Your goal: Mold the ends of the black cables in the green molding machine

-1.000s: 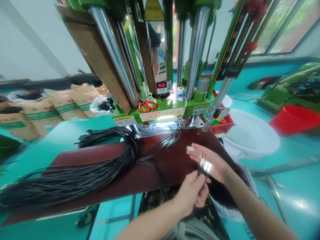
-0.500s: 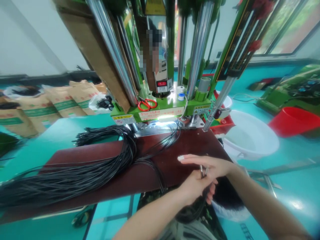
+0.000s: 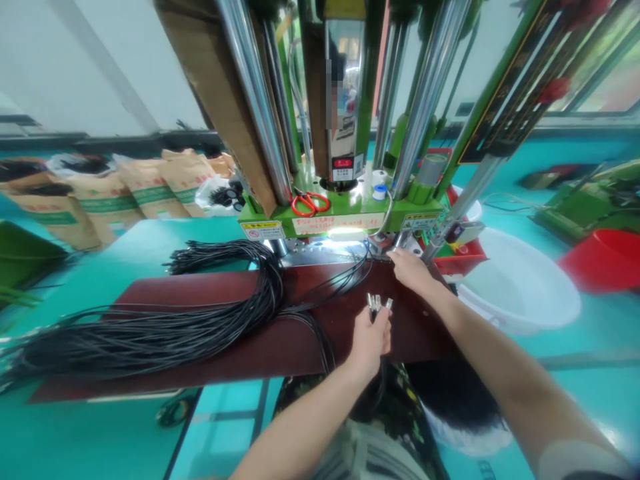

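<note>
My left hand [image 3: 370, 337] is closed around several black cables, whose silvery metal plugs [image 3: 379, 303] stick up past the fingers. My right hand [image 3: 413, 270] reaches to the front edge of the green press [image 3: 345, 220]. Its fingers are drawn together at the end of a thin dark strip [image 3: 379, 258] by the press bed; what they grip is hidden. Several black cables [image 3: 345, 277] run from the lit press bed onto the brown board [image 3: 400, 333]. A large bundle of black cables [image 3: 200, 340] lies along the board's left side.
Red-handled scissors [image 3: 311, 203] and a small blue-and-white spool [image 3: 380, 192] sit on the press ledge. At right stand a red tray [image 3: 467, 261], a white tub [image 3: 525, 280] and a red bucket [image 3: 600, 260]. Paper sacks [image 3: 105, 207] line the left back.
My hands have moved apart. The right one has gone forward to the press bed; the left has risen over the board, with the metal plugs now showing. The view has shifted slightly.
</note>
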Demonstrator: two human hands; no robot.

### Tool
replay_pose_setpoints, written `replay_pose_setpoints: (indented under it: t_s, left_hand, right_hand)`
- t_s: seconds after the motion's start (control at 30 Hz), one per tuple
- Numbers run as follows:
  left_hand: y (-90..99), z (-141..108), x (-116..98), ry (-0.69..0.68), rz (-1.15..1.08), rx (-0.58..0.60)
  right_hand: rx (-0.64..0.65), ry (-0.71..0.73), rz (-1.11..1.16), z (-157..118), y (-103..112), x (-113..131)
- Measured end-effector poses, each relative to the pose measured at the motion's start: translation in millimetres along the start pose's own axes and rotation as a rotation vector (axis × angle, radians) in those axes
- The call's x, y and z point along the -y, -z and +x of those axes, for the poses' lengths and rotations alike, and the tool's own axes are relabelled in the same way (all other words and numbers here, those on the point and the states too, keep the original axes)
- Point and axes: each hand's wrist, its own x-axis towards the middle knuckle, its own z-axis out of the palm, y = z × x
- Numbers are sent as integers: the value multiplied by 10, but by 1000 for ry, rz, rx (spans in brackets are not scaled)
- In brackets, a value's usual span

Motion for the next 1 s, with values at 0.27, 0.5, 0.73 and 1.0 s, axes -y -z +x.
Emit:
replay_pose_setpoints:
  t_s: [0.27, 0.5, 0.73, 1.0]
  left_hand:
    - [82, -52, -50, 2, 79, 24]
    - [10, 16, -28, 27, 235, 114]
    - [-168, 108, 68, 97, 348, 209]
    - [-169, 98, 44, 99, 420, 210]
  right_hand:
    - [265, -83, 151, -467, 128, 87]
    - [181, -429, 1109, -1250, 59, 129]
    - [-106, -407, 1323, -1399, -65, 184]
    - [-108, -405, 1081, -1439, -56, 220]
